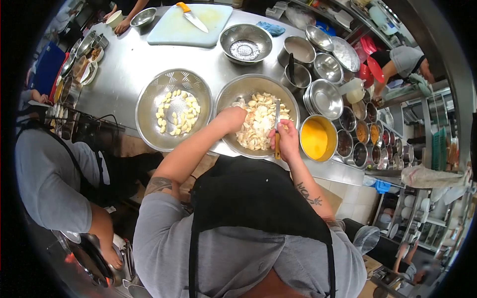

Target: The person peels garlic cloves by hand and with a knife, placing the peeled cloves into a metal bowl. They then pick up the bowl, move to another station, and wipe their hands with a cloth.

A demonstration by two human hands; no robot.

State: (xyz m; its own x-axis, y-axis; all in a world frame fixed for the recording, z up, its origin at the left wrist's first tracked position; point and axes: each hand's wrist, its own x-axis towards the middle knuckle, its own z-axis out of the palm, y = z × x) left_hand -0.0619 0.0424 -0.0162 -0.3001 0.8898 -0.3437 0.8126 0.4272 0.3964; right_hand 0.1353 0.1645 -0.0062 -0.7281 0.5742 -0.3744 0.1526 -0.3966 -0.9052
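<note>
My right hand (285, 140) is wrapped round a small knife (278, 114), its blade pointing away from me over a large steel bowl (294, 107). The bowl holds a heap of garlic cloves (261, 121), many with loose papery skin. Over the left side of that bowl, my left hand (232, 119) is closed, knuckles up. Its fingertips are turned away, so what they hold cannot be made out. Just left stands a perforated steel colander (144, 107) with peeled garlic cloves (191, 102) spread over its bottom.
A pot of yellow liquid (314, 139) stands close to my right hand. Farther back are another colander (246, 42) and a white cutting board (169, 30) carrying an orange-handled knife (193, 19). Steel bowls (325, 99) crowd the right. A co-worker (54, 164) stands at left by a stove.
</note>
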